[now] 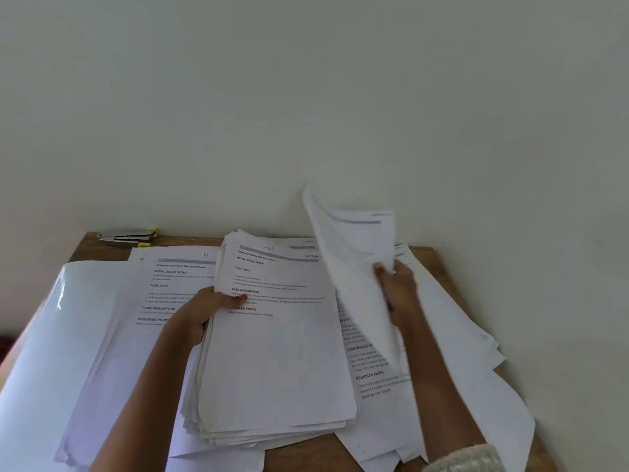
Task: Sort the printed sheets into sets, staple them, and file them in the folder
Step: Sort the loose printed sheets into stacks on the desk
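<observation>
paper: one stack (279, 352), one lifted sheaf (347, 253), one stapler (127, 237)

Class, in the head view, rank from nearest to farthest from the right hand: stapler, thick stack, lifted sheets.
1. lifted sheets, gripped by the right hand.
2. thick stack, centre of table.
3. stapler, back left corner.
</observation>
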### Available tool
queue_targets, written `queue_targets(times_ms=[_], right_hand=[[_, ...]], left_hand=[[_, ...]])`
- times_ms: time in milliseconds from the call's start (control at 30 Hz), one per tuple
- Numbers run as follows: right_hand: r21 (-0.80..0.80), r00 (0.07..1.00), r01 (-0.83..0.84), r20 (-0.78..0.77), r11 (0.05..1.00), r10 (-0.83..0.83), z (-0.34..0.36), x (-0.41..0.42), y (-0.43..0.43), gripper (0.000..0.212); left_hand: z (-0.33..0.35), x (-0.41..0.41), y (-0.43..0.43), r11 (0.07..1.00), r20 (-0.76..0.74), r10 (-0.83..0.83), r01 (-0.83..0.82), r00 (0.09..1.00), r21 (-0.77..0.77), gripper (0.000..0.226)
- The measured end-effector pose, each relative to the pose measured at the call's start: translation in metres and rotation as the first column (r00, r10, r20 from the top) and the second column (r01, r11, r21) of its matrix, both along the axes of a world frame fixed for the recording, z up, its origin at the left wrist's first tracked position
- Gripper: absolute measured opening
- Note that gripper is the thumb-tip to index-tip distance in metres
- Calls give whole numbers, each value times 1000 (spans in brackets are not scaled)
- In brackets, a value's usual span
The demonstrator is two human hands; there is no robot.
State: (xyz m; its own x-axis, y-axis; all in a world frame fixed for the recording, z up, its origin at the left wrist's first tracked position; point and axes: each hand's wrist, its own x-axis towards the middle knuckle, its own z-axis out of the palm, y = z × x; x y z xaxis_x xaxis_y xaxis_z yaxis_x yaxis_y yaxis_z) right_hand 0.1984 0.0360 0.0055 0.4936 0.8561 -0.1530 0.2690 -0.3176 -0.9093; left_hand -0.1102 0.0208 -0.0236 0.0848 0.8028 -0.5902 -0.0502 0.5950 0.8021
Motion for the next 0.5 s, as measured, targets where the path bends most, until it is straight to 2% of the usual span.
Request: queue_targets(times_ms=[133, 267, 333, 400, 500], right_hand=[[-62, 933, -159, 317, 985, 171, -35, -50, -13, 14], [-149, 783, -126, 592, 981, 191, -33, -72, -23, 29], [-165, 692, -107, 695, 980, 192, -27, -83, -30, 36], [-160, 675, -124, 710, 979, 202, -21, -97, -36, 37], [-173, 793, -187, 554, 967, 253, -22, -103, -32, 33]], left_hand=[[3, 3, -2, 998, 42, 63, -63, 997, 21, 35], [9, 6, -2, 990, 159, 126, -134, 979, 40, 38], [8, 6, -2, 994, 132, 82, -91, 988, 61, 44], [5, 7, -3, 997, 72, 28, -33, 997, 64, 57], [-3, 6, -3, 998, 28, 7, -9, 1000, 64, 58]])
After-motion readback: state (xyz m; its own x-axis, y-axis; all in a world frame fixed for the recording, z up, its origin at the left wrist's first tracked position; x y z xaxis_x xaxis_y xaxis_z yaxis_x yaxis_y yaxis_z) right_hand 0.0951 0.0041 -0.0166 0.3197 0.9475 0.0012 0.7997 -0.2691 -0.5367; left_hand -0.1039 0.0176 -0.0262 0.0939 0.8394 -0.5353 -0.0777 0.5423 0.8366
